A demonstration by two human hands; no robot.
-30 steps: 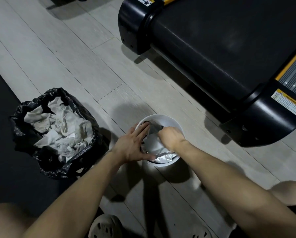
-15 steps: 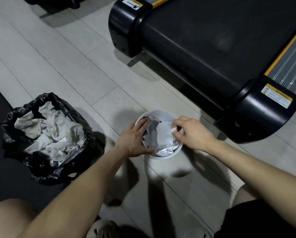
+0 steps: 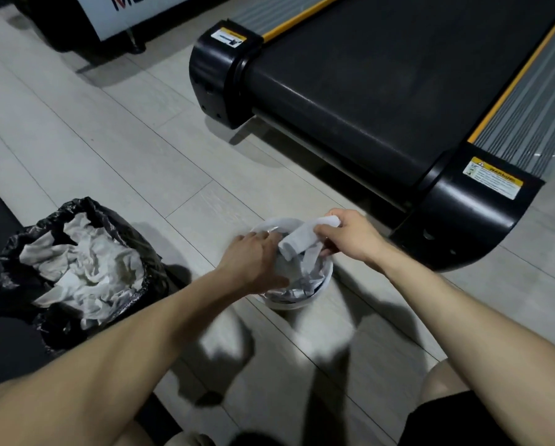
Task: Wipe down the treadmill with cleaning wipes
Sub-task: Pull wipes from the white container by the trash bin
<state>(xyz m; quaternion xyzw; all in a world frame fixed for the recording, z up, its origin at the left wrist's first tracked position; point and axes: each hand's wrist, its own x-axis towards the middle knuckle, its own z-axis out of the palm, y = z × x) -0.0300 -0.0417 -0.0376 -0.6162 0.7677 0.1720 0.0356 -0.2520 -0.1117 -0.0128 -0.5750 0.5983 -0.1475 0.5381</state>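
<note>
Head view — right hand (image 3: 350, 243) pinches wipe (image 3: 301, 241); left hand (image 3: 253, 262) rests on tub (image 3: 289, 305).

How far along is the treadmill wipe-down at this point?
Done: crumpled wipes fill the bin, so some wiping seems finished. In hand: right hand grips a wipe over the tub, left hand rests on its rim. Left: no hand on the treadmill; how much remains is unclear.

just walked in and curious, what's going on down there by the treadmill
A person is by the treadmill with a white tub of wipes on the floor. The right hand grips a wipe over the tub; the left hand rests on its rim. A bin beside it holds crumpled wipes.
</note>
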